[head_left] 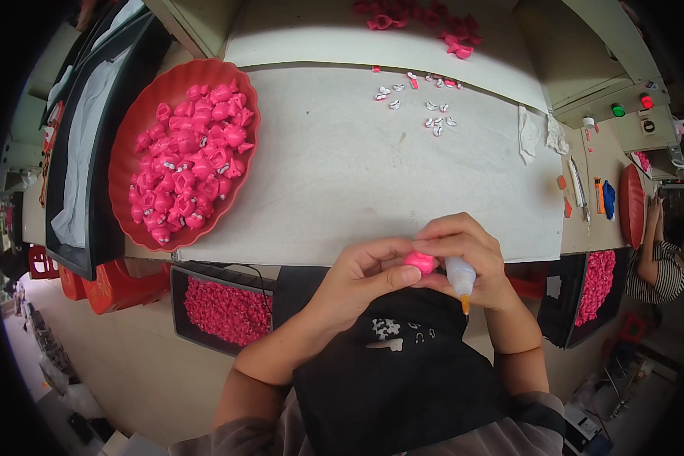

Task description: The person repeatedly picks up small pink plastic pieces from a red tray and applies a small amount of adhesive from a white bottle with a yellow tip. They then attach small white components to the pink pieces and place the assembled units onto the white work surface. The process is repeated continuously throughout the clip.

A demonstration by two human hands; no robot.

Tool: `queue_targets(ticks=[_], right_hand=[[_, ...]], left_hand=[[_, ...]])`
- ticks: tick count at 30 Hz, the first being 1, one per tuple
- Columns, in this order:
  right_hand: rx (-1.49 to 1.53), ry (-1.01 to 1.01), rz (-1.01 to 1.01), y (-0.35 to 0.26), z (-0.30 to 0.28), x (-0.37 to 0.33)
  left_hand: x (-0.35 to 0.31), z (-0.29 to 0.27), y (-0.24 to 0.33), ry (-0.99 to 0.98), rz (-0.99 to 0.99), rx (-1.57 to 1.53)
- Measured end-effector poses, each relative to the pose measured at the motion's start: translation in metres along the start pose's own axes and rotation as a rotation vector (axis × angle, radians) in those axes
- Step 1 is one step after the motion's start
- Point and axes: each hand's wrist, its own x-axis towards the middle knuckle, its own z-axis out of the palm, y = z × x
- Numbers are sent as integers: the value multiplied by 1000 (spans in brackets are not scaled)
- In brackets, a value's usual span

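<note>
At the table's near edge, my left hand is closed on a small, rounded pink plastic part. My right hand holds a white squeeze bottle with an amber, needle-like tip pointing down toward my lap. The fingers of that same hand also reach the pink part, meeting the left fingertips around it. Small white-and-pink pieces lie scattered at the far side of the white table surface. To the left stands a red scalloped bowl heaped with pink plastic parts.
More pink parts rest on the raised shelf beyond. Dark bins of pink pieces sit below the table on both sides. A black tray flanks the bowl. At right are tweezers, control buttons and another person.
</note>
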Motion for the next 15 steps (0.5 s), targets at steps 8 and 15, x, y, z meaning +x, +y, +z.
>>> queue_targets(ticks=[8,15], right_hand=[[-28,-96,-180,1,-4,1],[8,-102,-274,8,1,2]], left_hand=[[-11,5,-5,-2,10,-15],[-17,8,-12,21,63,-62]])
